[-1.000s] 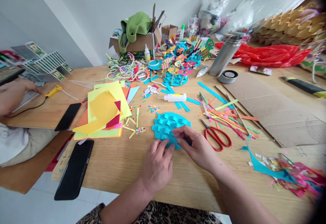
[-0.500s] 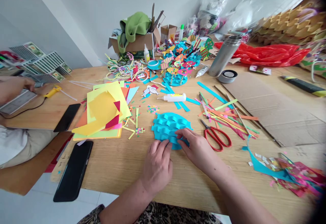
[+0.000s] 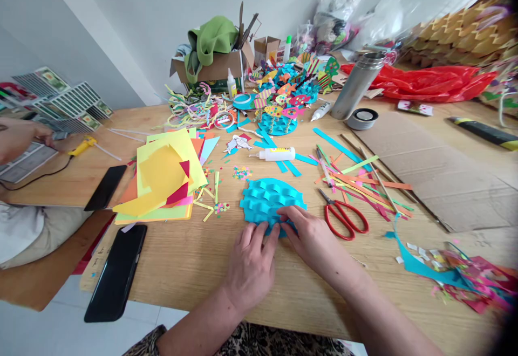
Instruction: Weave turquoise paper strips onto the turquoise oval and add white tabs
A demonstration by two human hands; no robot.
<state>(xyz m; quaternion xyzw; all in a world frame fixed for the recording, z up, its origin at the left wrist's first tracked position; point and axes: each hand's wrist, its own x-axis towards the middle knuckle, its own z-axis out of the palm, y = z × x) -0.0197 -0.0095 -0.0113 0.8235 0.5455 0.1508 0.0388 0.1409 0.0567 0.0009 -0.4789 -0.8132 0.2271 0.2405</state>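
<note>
A blue paper piece [image 3: 270,194] with rows of raised, wavy strips lies on the wooden table in front of me. My left hand [image 3: 253,259] rests at its lower edge, fingertips pressing on the paper. With thumb and forefinger bent together, my right hand [image 3: 309,232] grips the lower right part of the piece. Red-handled scissors [image 3: 346,218] lie just right of my right hand. Beyond the blue piece are a white glue bottle [image 3: 277,154] on its side and several blue strips [image 3: 289,166].
Coloured paper sheets [image 3: 162,172] and a black phone [image 3: 116,275] lie left. Paper strips [image 3: 364,186], a metal flask [image 3: 358,86] and cardboard [image 3: 437,167] are right. Paper fish models [image 3: 279,110] stand behind. Another person's hand [image 3: 36,132] is far left.
The fingers of my left hand have shifted slightly, its forefinger now nearer my right hand. My right hand stays at the lower right of the blue piece.
</note>
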